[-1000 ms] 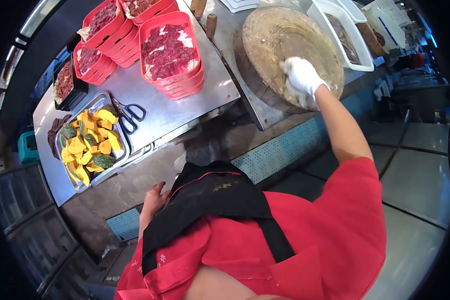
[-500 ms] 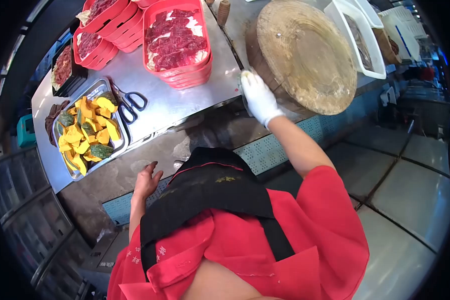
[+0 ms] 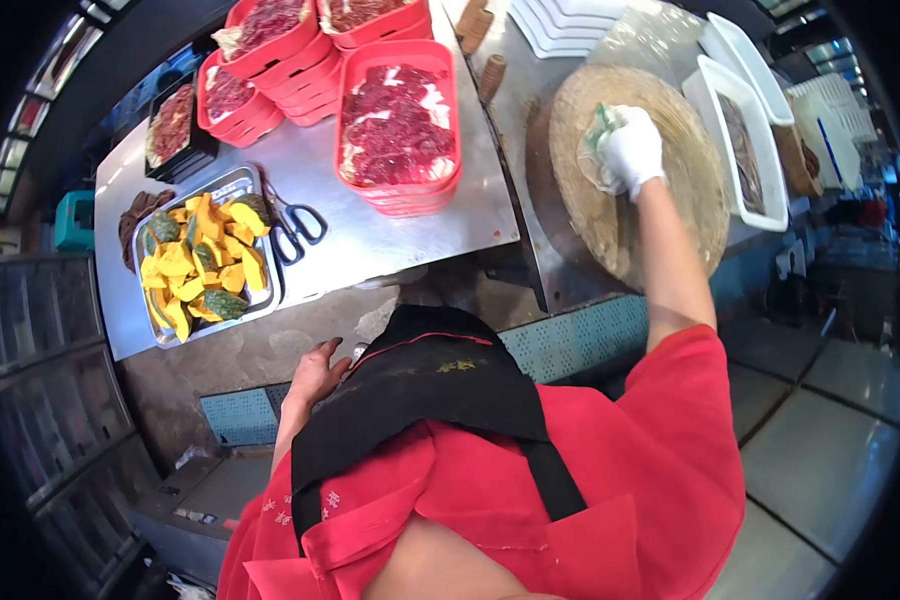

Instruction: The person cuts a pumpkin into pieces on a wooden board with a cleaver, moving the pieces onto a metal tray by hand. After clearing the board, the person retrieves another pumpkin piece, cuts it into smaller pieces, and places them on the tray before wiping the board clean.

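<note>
My right hand, in a white glove, presses a crumpled pale cloth with greenish patches onto the round wooden chopping block. Its fingers are bunched over the cloth and partly hidden from me. Bare and low by the black apron, my left hand holds nothing, with its fingers apart. It hangs in front of the counter's edge, below the metal tray of cut pumpkin.
Black-handled scissors lie beside the tray. Stacked red baskets hold sliced red meat. White tubs stand right of the block, white stacked trays behind it. A gap separates the two counters.
My right hand has moved from the counter edge left of the block up onto its top, with the cloth. The view has shifted; my left hand stays low by the apron.
</note>
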`<state>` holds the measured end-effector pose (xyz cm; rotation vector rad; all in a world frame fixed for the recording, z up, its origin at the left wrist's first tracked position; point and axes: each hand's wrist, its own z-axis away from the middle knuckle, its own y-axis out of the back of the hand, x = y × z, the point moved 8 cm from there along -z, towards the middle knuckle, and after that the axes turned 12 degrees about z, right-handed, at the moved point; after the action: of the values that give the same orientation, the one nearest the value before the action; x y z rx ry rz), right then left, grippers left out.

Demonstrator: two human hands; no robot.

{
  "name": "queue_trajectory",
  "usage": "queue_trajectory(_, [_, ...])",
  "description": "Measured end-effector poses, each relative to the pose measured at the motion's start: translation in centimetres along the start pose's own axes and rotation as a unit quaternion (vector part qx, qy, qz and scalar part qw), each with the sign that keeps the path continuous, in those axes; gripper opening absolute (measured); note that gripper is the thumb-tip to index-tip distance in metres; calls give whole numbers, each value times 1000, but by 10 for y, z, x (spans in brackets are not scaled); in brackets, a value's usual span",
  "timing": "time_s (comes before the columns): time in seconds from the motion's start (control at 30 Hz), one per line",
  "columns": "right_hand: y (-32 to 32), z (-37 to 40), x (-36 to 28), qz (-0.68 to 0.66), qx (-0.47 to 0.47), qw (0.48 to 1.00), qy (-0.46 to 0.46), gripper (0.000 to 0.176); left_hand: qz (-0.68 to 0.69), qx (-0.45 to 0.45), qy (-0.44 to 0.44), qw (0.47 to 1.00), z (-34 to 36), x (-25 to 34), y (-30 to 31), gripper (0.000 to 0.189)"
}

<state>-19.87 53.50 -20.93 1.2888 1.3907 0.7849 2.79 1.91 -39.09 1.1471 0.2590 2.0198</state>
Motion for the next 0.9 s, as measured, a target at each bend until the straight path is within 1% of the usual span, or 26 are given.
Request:
queue_trajectory(0.07, [-18, 5, -61, 143, 7, 982, 124, 13, 20, 23, -11, 999, 2, -2, 6, 48])
queue_trajectory(0.13, [-25, 48, -119, 67, 11, 979, 195, 12, 14, 29, 12, 999, 6, -12, 6, 47])
queue_trajectory(0.17, [-61, 78, -132, -30, -106, 966, 235, 9, 9, 36, 26, 999, 9, -16, 6, 47])
queue_trajectory(0.2, [-99, 107, -142, -122, -213, 930, 274, 7, 14, 48, 29, 998, 12, -16, 8, 47])
queue_trajectory(0.27, [-99, 117, -152, -63, -89, 959, 262, 4, 36, 65, 47, 996, 22, -16, 4, 47])
queue_trajectory(0.3, [-86, 97, -148, -122, -9, 964, 237, 7, 48, 83, 62, 993, 29, -21, 1, 47])
queue_trajectory(0.33, [-69, 79, -151, -60, 73, 967, 238, 8, 86, 69, 63, 992, 34, -25, -5, 48])
queue_trajectory(0.37, [-54, 64, -160, 19, 110, 958, 264, 9, 121, 61, 62, 989, 37, -32, -10, 48])
queue_trajectory(0.4, [-52, 52, -158, 103, 141, 960, 218, 7, 168, 62, 55, 982, 36, -65, -27, 49])
queue_trajectory(0.43, [-53, 41, -161, 193, 139, 954, 185, 5, 120, 47, 70, 989, 41, -54, -21, 49])
queue_trajectory(0.47, [-64, 34, -159, 218, 115, 951, 184, 2, 74, 31, 85, 993, 47, -42, -15, 48])
queue_trajectory(0.53, [-114, 19, -132, 221, 35, 967, 122, 12, 88, 55, 94, 990, 56, -47, -4, 48])
queue_trajectory(0.6, [-153, 15, -113, 176, -83, 980, 32, 17, 100, 71, 107, 987, 66, -65, 3, 47])
queue_trajectory(0.67, [-135, 24, -122, 132, -101, 985, 35, 25, 117, 123, 97, 981, 76, -91, 23, 45])
queue_trajectory(0.7, [-156, 25, -108, 36, -161, 984, 65, 28, 165, 182, 69, 967, 86, -98, 43, 44])
queue_trajectory(0.73, [-176, 25, -89, -58, -225, 968, 92, 31, 198, 227, 79, 950, 92, -120, 59, 44])
queue_trajectory(0.77, [-178, 24, -78, -109, -232, 961, 104, 33, 239, 261, 100, 930, 97, -142, 77, 43])
queue_trajectory(0.8, [-180, 28, -77, -158, -239, 951, 115, 35, 271, 295, 90, 912, 101, -168, 95, 41])
queue_trajectory(0.87, [-159, 35, -73, -247, -213, 945, -3, 38, 294, 379, 84, 874, 112, -202, 143, 40])
queue_trajectory(0.9, [-123, 47, -104, -185, -170, 968, -1, 41, 286, 409, 80, 863, 115, -223, 166, 41])
